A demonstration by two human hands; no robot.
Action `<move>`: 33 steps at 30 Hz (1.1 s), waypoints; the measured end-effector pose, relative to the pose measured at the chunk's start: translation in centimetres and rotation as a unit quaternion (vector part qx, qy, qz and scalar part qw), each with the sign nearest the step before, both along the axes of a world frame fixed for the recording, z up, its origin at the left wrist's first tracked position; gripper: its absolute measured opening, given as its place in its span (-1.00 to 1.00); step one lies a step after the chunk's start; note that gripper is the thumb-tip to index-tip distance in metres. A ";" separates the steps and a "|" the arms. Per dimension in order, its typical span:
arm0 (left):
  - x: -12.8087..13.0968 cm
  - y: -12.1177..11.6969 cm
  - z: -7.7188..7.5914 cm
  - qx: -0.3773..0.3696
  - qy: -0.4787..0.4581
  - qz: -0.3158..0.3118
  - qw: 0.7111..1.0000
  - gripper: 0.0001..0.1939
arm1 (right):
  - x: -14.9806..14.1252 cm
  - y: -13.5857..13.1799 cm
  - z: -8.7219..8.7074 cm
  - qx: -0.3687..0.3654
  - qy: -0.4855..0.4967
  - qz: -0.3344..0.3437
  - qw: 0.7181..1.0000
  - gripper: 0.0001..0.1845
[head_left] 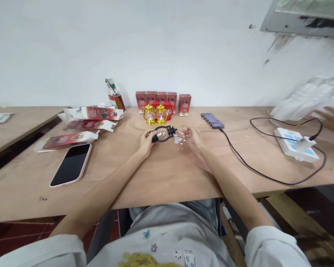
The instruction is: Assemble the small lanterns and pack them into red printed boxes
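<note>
A small black lantern (163, 134) with a clear globe lies tilted on its side, its top pointing right. My left hand (147, 142) is closed round its base. To the right of the lantern's top, my right hand (193, 137) has its fingers pinched together; what lies between them is too small to make out. Small whitish pieces (177, 139) are scattered on the wood between the lantern and my right hand. Just behind stand two gold lanterns (161, 115), with red lanterns (168, 110) partly hidden at their back.
Several red boxes (184, 105) stand by the wall. Flattened cartons (69, 139), a bottle (116, 99) and a phone (71, 165) are at left. Rightward are another phone (211, 120), a black cable (239, 155), a power strip (288, 142) and another person's hand (332, 120) near white plastic (297, 98).
</note>
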State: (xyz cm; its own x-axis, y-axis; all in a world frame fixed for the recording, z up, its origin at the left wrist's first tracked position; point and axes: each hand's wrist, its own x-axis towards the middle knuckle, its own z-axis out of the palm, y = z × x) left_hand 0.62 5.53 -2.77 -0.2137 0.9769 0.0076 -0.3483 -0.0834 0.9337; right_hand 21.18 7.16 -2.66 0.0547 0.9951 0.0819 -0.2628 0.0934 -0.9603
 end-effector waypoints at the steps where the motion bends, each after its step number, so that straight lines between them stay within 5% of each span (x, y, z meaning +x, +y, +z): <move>1: 0.0 0.0 0.0 0.000 0.000 0.000 1.000 -0.66 | -0.2 -0.2 0.0 0.012 -0.026 0.013 0.999 -0.58; 8: 0.0 0.0 0.0 -0.002 -0.004 0.001 1.000 -0.65 | -1.0 -1.7 0.5 0.085 -0.116 0.023 0.989 -0.69; 15: -0.1 0.2 -0.2 -0.003 -0.004 0.002 1.000 -0.63 | -0.8 -1.9 0.6 0.059 -0.164 0.058 0.983 -0.54; 25: -0.1 0.1 -0.1 -0.001 -0.002 -0.001 1.000 -0.63 | -0.7 -2.4 2.7 -0.027 -0.004 0.019 0.999 -0.34; 33: -0.1 0.0 0.0 -0.003 -0.004 0.001 1.000 -0.63 | -0.6 -2.3 2.7 -0.029 0.139 0.081 0.987 -0.50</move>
